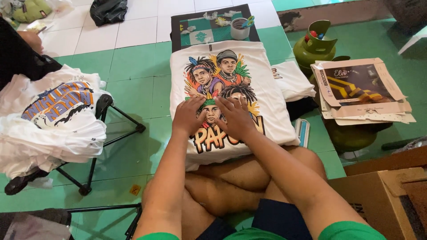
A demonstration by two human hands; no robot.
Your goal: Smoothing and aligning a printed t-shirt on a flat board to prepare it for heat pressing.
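White printed T-shirt (pixel 231 95) spread flat, print up, on the green tiled floor (pixel 133 80) at frame centre against crossed legs, pinned by left hand (pixel 189 116) and right hand (pixel 235 118), both open-palmed with fingers spread, pinching nothing, seemingly keeping the cloth smooth.

Single head view, steeply downward, close over lap and floor
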